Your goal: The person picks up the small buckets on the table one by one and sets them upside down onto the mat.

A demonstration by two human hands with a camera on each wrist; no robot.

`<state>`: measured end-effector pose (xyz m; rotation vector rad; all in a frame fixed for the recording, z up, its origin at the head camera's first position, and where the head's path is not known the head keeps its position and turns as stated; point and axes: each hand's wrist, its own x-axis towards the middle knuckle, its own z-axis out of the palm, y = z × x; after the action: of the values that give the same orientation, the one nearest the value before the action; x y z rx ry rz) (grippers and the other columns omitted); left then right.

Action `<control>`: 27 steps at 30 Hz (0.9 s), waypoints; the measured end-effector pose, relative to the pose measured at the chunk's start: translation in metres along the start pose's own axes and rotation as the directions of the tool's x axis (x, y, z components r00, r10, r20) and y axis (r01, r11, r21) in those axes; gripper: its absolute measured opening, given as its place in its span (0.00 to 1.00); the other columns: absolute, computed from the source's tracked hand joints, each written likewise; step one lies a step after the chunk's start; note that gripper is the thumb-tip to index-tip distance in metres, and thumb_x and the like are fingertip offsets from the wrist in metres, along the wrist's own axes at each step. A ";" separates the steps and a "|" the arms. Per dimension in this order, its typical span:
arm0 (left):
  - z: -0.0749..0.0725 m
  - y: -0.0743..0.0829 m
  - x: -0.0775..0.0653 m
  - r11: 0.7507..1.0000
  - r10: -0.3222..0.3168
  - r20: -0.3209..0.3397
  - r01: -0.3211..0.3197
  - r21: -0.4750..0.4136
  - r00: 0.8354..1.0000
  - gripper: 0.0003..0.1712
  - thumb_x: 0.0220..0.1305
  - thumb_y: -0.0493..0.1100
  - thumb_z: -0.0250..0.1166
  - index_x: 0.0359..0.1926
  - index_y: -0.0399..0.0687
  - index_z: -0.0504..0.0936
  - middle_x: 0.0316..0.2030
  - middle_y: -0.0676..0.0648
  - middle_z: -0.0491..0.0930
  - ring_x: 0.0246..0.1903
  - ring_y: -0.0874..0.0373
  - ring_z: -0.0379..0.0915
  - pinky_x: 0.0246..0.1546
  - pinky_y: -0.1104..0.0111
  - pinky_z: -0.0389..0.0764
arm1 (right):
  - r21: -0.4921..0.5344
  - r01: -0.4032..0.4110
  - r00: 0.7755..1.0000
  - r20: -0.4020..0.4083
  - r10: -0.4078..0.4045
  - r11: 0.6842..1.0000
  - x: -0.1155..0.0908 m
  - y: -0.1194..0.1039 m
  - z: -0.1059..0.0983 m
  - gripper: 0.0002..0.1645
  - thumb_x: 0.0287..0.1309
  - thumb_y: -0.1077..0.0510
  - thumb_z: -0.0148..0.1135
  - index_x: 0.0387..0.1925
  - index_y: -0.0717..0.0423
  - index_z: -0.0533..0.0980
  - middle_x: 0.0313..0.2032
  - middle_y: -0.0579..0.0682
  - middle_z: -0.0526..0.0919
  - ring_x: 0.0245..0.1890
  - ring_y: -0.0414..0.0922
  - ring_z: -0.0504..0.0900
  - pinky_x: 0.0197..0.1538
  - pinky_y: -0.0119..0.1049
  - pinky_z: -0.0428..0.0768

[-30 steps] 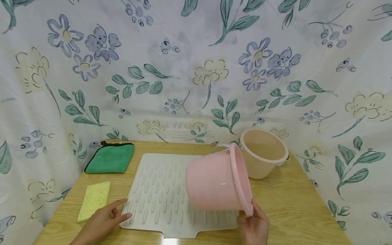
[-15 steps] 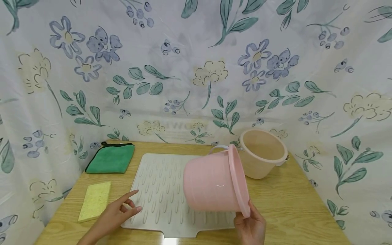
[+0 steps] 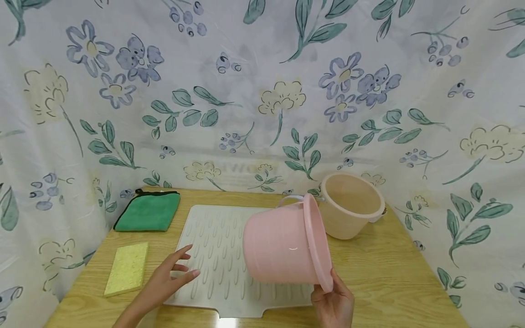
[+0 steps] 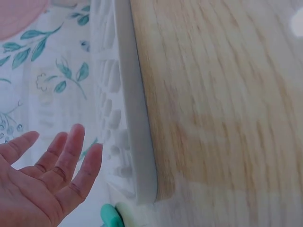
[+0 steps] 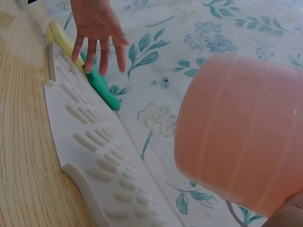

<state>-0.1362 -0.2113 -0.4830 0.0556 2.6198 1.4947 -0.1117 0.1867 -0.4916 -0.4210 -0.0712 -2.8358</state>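
My right hand (image 3: pixel 333 300) grips the rim of a pink bucket (image 3: pixel 279 246) at its lower right. The bucket is tipped on its side above the white ribbed draining mat (image 3: pixel 213 264), its mouth turned right and its base left. A pale handle (image 3: pixel 292 197) shows at the bucket's upper edge. My left hand (image 3: pixel 164 280) hovers over the mat's left edge, fingers spread and holding nothing, apart from the bucket. In the right wrist view, the bucket (image 5: pixel 241 132) hangs clear above the mat (image 5: pixel 109 161), with the open left hand (image 5: pixel 97 33) beyond it.
A beige bucket (image 3: pixel 348 223) stands upright at the back right, behind the pink one. On the left of the wooden table (image 3: pixel 381 282) lie a green zip pouch (image 3: pixel 147 212) and a yellow sponge (image 3: pixel 126 269). A floral curtain (image 3: pixel 246 68) encloses the back and sides.
My left hand has moved right and slightly up from the mat's left edge, its fingers spreading. The pink bucket has shifted slightly left with my right hand, still tipped.
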 end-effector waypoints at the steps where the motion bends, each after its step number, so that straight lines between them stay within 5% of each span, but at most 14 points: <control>1: 0.001 0.001 0.000 1.000 0.002 -0.004 -0.002 -0.004 1.000 0.42 0.64 0.51 0.68 0.75 0.52 0.60 0.62 0.36 0.71 0.51 0.48 0.76 0.39 0.62 0.80 | 0.000 -0.001 1.000 0.003 0.001 1.000 0.000 0.001 -0.001 0.31 0.79 0.54 0.24 0.52 0.66 0.74 0.47 0.59 0.81 0.44 0.48 0.83 0.41 0.32 0.84; 12: 0.013 0.013 0.009 0.997 -0.002 -0.009 0.001 -0.073 1.000 0.41 0.64 0.52 0.68 0.74 0.60 0.60 0.65 0.37 0.68 0.55 0.47 0.76 0.44 0.59 0.81 | 0.027 -0.009 1.000 0.018 0.009 1.000 0.004 0.007 -0.002 0.29 0.79 0.55 0.26 0.52 0.66 0.74 0.47 0.59 0.81 0.43 0.48 0.83 0.42 0.32 0.84; 20: 0.023 0.024 0.014 0.988 0.053 0.001 -0.052 -0.147 0.999 0.38 0.66 0.50 0.67 0.73 0.62 0.61 0.65 0.36 0.68 0.58 0.45 0.75 0.45 0.57 0.82 | 0.051 -0.019 1.000 0.007 0.019 0.999 0.006 0.012 -0.005 0.27 0.79 0.56 0.29 0.50 0.66 0.75 0.45 0.59 0.82 0.42 0.47 0.84 0.39 0.29 0.83; 27: 0.032 0.036 0.018 0.947 0.102 0.004 -0.096 -0.306 0.995 0.34 0.71 0.45 0.60 0.74 0.55 0.60 0.66 0.34 0.65 0.61 0.38 0.71 0.46 0.54 0.83 | 0.065 -0.047 0.999 0.031 0.045 0.997 0.007 0.016 -0.010 0.25 0.78 0.58 0.32 0.52 0.66 0.75 0.46 0.59 0.82 0.41 0.46 0.84 0.40 0.28 0.83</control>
<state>-0.1515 -0.1641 -0.4693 0.1736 2.3693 1.9052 -0.1165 0.1685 -0.4990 -0.4440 -0.1577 -2.7735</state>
